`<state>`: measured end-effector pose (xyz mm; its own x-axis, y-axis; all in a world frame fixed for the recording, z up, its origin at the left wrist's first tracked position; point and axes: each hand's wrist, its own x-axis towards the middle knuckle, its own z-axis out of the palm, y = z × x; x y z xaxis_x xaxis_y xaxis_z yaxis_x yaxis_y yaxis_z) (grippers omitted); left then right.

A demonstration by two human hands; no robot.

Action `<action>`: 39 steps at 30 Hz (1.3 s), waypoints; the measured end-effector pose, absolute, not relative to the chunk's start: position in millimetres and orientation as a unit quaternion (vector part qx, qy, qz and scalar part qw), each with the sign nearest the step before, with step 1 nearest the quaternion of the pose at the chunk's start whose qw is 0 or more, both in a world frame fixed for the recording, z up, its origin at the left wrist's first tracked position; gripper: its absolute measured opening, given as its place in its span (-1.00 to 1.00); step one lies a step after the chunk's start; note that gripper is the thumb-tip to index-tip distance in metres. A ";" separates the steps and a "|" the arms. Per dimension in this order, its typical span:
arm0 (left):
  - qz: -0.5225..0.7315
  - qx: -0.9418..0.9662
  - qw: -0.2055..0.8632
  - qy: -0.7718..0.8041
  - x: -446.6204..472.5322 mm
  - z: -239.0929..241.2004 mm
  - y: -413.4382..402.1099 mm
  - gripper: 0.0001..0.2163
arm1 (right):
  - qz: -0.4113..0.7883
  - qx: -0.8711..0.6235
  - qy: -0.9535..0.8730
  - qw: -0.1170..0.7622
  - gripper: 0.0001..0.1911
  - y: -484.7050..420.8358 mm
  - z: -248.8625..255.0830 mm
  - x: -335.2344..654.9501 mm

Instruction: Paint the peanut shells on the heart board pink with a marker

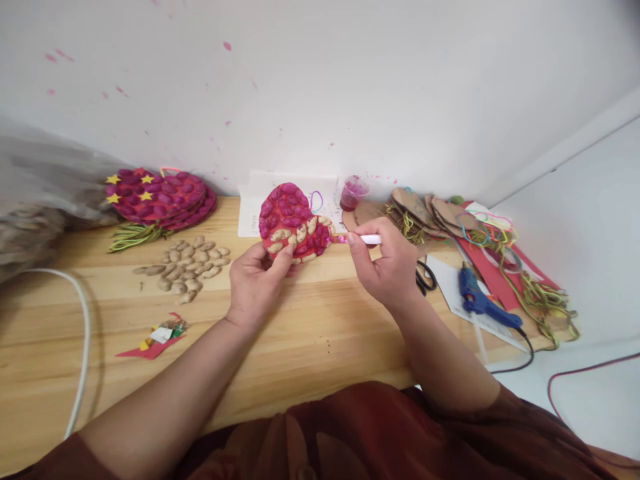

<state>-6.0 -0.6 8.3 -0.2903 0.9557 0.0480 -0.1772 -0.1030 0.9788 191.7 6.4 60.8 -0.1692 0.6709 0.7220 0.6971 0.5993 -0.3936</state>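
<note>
At the far left of your worktop (310, 347), a translucent bag (80, 167) runs out of the picture; the lumpy brown contents are blurred. A white cord (86, 333), also cut off, curves nearer you. Right of the bag lie stacked decorated pieces (165, 207) with yellow stars, the lower ones mostly covered. Nearer are coloured scraps (157, 339) and loose peanuts (187, 263).

In the middle, your left hand (257, 280) pinches the peanut-covered piece (284, 213) by its near edge, thumb in front, the other fingers mostly hidden behind. Part of it is magenta, part bare shell. It hides some of the white paper (249, 217) beyond.

Farther right, a clear cup (355, 193) holds magenta paint low down. Your right hand (390, 263) pinches a white-handled brush (370, 239) between thumb and fingers, its stained tip at the piece's right edge; exact contact is hard to make out. The hand partly hides black scissors (427, 275). Beyond are cardboard pieces (415, 210), then a blue glue gun (485, 303).
</note>
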 end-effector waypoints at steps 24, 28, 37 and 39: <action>0.627 0.395 0.455 0.494 -6.5 5.4 0.8 -0.77 | -0.022 -0.467 -0.752 0.465 -0.92 7.2 60.3 193.0; 0.628 0.396 0.450 0.496 -6.0 6.1 0.3 -0.78 | -0.011 -0.487 -0.729 0.481 -0.89 7.2 60.6 191.8; 0.630 0.378 0.468 0.490 -5.7 8.5 1.3 -0.76 | 0.059 -0.538 -0.698 0.469 -0.77 7.5 56.4 191.2; 0.634 0.365 0.478 0.486 -5.5 8.5 1.5 -0.77 | 0.053 -0.535 -0.701 0.469 -0.75 8.7 55.9 192.8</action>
